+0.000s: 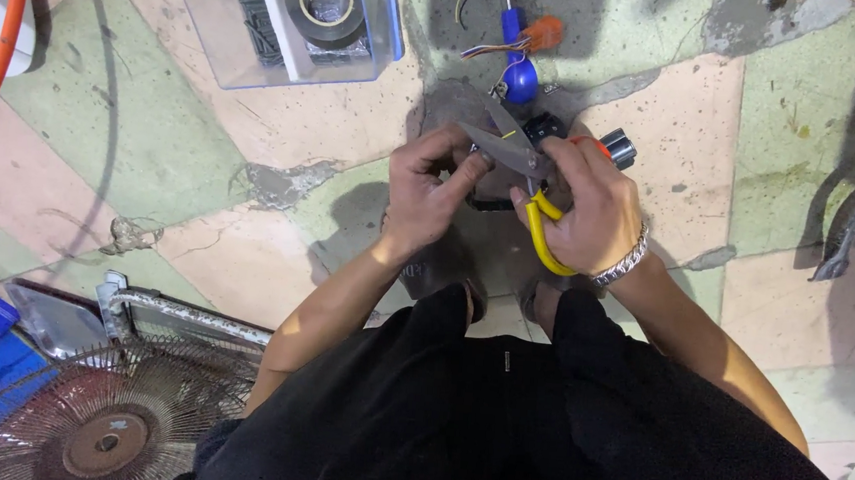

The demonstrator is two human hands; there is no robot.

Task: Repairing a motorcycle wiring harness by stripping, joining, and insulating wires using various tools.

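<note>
A pair of yellow-handled scissors (525,167) is gripped in the right hand (590,206), its fingers curled tight around the handles and the grey blades parted, pointing up and to the left. A small dark part (497,180) is pinched between the fingers of the left hand (429,185), just beside the blades; its exact shape cannot be told. Both hands are held above the tiled floor (286,110). A blue-handled screwdriver (516,61) lies just beyond them, and a clear box (259,68) with a roll of black tape (326,0) further up. A rusty fan grille (104,418) is seen at lower left.
</note>
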